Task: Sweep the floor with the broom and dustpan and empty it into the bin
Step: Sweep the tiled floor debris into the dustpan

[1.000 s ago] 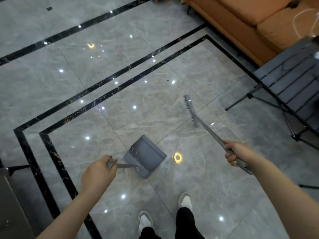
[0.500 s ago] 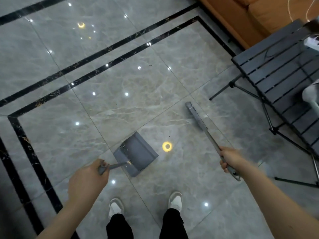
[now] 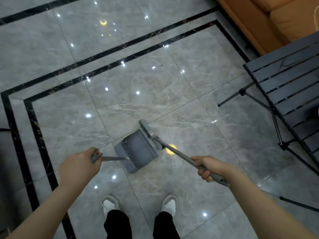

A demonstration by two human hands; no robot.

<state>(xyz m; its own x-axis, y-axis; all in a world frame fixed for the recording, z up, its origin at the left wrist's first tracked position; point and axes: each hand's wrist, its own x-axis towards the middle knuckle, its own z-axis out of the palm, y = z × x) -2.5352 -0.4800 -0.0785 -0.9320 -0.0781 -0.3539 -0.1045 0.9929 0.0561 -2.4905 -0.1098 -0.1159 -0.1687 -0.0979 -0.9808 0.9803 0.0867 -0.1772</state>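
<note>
Lower left of frame: left grip [image 3: 79,165] curled round dustpan [image 3: 136,150] handle (arm extended) | lower right: right grip [image 3: 209,167] wrapped round broom [image 3: 179,153] handle, head at pan mouth

The dustpan [image 3: 136,150] sits on the floor [image 3: 155,94] directly ahead of the two shoes [image 3: 170,203], between the two hands. The left hand [image 3: 78,167] is to the left of the pan and grips the end of its handle. The right hand [image 3: 209,167] is to the right of the pan and grips the broom [image 3: 172,149] shaft. The broom head lies against the pan's right edge, at its open mouth. A slatted table [image 3: 290,90] stands at the right, well apart from the pan. A sofa [image 3: 269,19] occupies the far right corner, behind the table. Two inlaid border strips [image 3: 110,59] run across the floor beyond the pan and turn down the left side.
</note>
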